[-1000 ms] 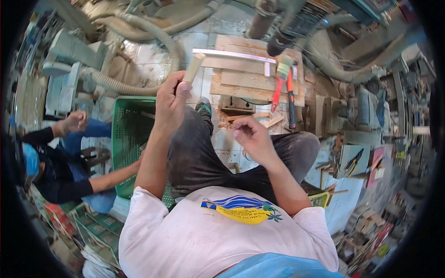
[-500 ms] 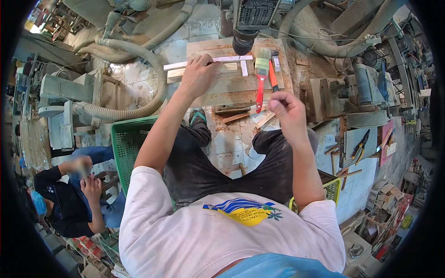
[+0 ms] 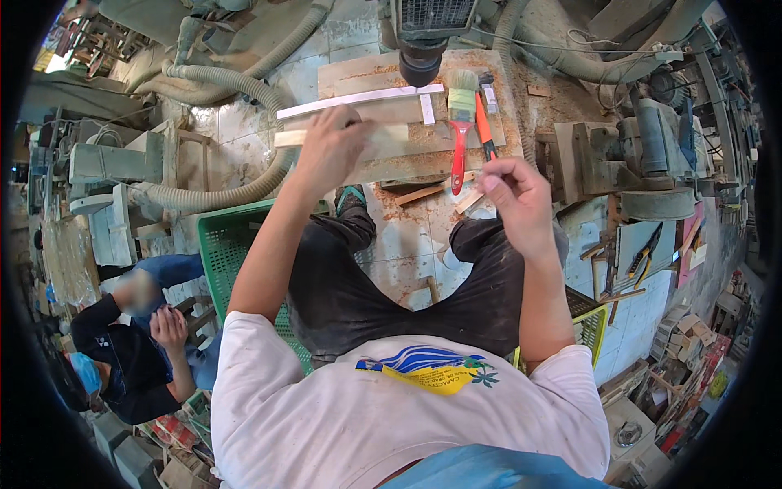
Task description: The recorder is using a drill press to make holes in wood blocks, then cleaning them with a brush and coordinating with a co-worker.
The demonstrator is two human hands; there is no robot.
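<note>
My left hand [image 3: 328,148] is closed over a pale wooden strip [image 3: 389,135] on the board [image 3: 407,169] below the drill head [image 3: 421,65]. Motion smears the strip near my fingers. Behind it runs a long white-topped fence strip [image 3: 358,101], with a short white-topped block [image 3: 427,109] at its right end. My right hand [image 3: 521,200] hovers at the board's near right corner, fingers curled; whether anything small is inside is hidden. Just beyond it lie an orange-and-black tool [image 3: 484,126], perhaps a cutter, and a red-handled brush [image 3: 460,130].
A green plastic basket [image 3: 213,244] stands left of my legs, a yellow one [image 3: 593,334] to the right. Thick hoses [image 3: 228,198] curve at left. Pliers [image 3: 645,253] lie at right. A co-worker [image 3: 122,359] sits at lower left. Sawdust and offcuts litter the floor.
The wooden strip has come away from the fence strip, toward me and slightly left, with my left hand. My right hand has shifted slightly right and down. The whole view has tilted a little.
</note>
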